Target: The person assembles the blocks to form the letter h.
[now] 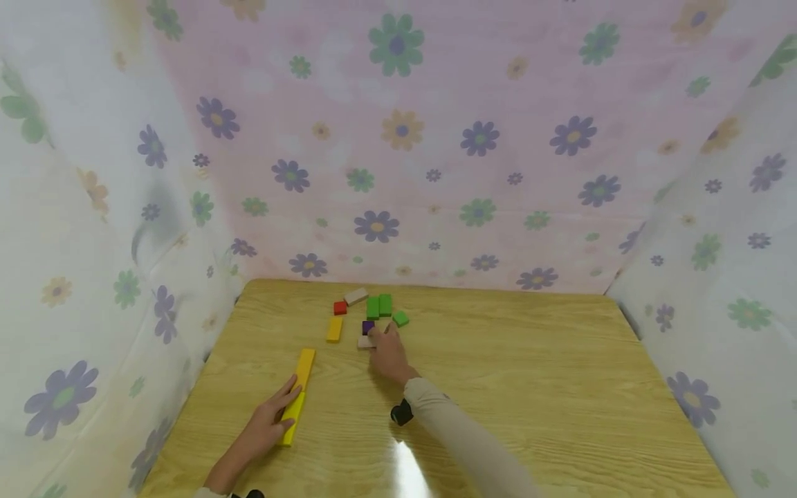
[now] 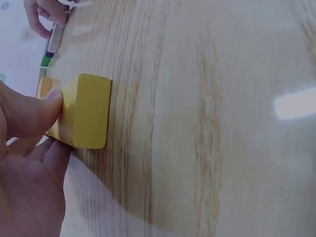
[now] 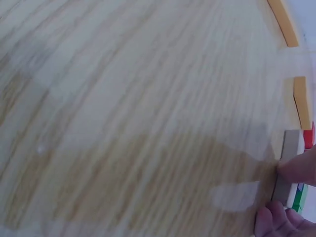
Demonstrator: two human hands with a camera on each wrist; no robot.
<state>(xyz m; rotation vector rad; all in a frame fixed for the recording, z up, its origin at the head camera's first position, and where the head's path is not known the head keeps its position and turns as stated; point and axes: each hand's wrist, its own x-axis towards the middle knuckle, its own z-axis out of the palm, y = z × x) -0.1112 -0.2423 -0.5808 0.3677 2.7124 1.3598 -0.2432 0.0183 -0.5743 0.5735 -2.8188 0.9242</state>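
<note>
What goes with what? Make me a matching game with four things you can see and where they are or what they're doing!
Things
1. Red block
2. Yellow block
3. Small green block
4. Right hand

Places and doings
A. To the right of the two bigger green blocks
B. Pinching the near pale block
C. By the left end of the back pale block
D. Held by the left hand

Right pairs: 1-C, 2-D, 3-A, 4-B

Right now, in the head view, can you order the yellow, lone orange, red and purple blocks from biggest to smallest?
1. Yellow block
2. Lone orange block
3. Red block and purple block: too alike to rank
</note>
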